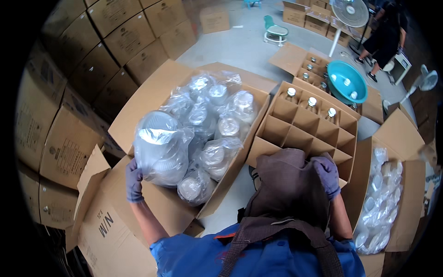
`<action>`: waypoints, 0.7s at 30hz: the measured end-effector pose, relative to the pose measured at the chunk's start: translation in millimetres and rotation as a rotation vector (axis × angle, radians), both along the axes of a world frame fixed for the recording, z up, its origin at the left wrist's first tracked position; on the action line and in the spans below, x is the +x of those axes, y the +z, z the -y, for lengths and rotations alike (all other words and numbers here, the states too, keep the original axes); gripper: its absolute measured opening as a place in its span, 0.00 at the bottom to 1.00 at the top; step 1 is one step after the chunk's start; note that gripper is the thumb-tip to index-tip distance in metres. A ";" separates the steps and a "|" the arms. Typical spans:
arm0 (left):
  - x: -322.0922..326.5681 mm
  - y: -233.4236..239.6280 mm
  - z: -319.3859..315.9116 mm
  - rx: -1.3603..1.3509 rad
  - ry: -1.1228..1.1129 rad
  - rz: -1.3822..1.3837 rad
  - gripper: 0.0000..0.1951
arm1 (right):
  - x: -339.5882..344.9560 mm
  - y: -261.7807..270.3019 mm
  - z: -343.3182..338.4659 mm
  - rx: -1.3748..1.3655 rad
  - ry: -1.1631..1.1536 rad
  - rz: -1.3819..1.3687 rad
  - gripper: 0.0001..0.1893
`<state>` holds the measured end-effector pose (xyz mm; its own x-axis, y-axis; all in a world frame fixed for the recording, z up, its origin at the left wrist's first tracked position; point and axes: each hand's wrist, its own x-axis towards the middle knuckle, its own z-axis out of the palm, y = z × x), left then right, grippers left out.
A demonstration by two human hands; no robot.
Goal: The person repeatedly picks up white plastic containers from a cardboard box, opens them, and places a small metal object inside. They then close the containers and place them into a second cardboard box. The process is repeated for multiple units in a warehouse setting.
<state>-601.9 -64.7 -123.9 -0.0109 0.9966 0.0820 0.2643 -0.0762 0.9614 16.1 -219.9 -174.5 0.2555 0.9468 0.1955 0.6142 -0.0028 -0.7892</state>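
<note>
My left hand, in a grey-purple glove, grips the lower left side of a large clear container in a plastic bag. That container is tilted over the left edge of an open cardboard box. Several smaller bagged containers with pale round lids fill the rest of the box. My right hand, gloved alike, rests against the brown apron at the near side of a divided carton. Whether its fingers hold the cloth is unclear. Several bottles with silvery-white caps stand in the carton's far row.
Stacked cartons wall the left side. Behind the divided carton, a teal basin sits on another carton of bottles. To the right, an open box holds bagged clear items. A green stool, a fan and another person are farther off.
</note>
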 end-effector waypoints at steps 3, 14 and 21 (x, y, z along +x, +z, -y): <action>122.2 74.2 40.0 0.212 -0.011 0.066 0.22 | -31.7 -7.1 -5.9 -0.234 0.168 -0.667 0.14; 373.3 -24.3 92.0 0.925 -0.953 -0.308 0.13 | 51.8 -13.4 14.5 0.119 0.439 -1.509 0.32; 424.8 -28.6 59.5 0.122 -0.622 0.354 0.22 | 26.6 -50.6 70.2 0.177 0.208 -0.637 0.39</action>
<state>-177.2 -124.2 -152.4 0.5087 0.8106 0.2900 -0.1888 -0.2236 0.9562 42.7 -290.2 -225.1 0.1890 0.9561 0.2239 0.0043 0.2272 -0.9738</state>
